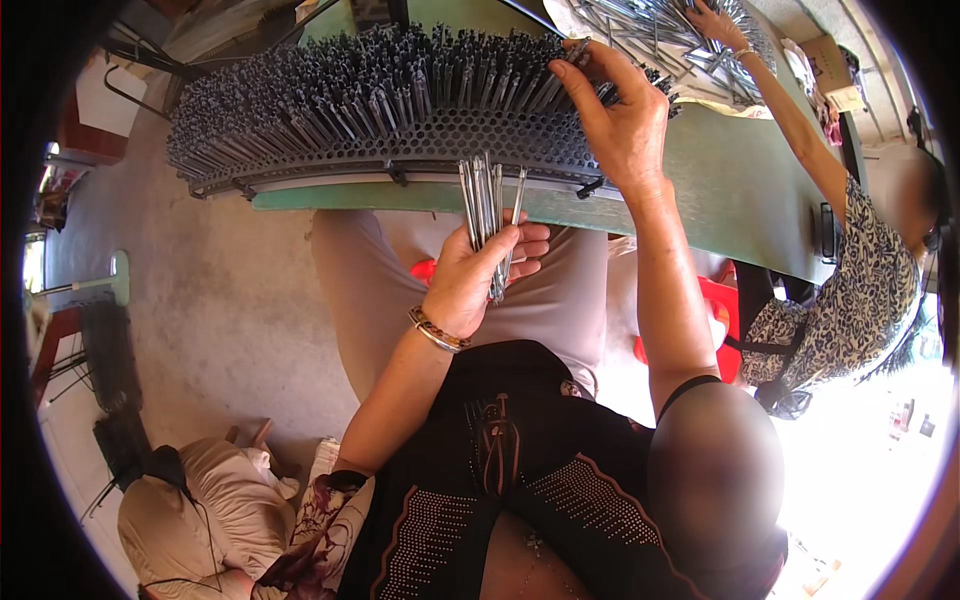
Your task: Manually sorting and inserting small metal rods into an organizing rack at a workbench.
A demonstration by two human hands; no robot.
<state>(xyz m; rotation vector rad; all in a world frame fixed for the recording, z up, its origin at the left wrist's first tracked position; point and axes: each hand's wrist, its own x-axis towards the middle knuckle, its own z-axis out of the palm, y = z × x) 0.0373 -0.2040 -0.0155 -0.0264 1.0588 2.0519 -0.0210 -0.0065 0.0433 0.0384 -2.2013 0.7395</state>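
My left hand (475,265) is closed round a loose bundle of thin silvery metal rods (482,195), which points up in front of the table's near edge. One rod stands slightly apart at the bundle's right. Beyond it, a wide dark perforated rack (480,140) rests on the green table (725,190), its holes densely filled with upright dark rods (350,85). The rack's near strip shows bare holes. At its right end, my right hand (630,110) reaches over with thumb and forefinger bent together at the rod tops; what they pinch is hidden.
At the far right, another person's hand (718,25) rests at a heap of loose metal rods (650,30). That person sits at the table's right side near a red stool (720,320). A cardboard box (832,72) stands behind. Another person (190,510) is at the lower left.
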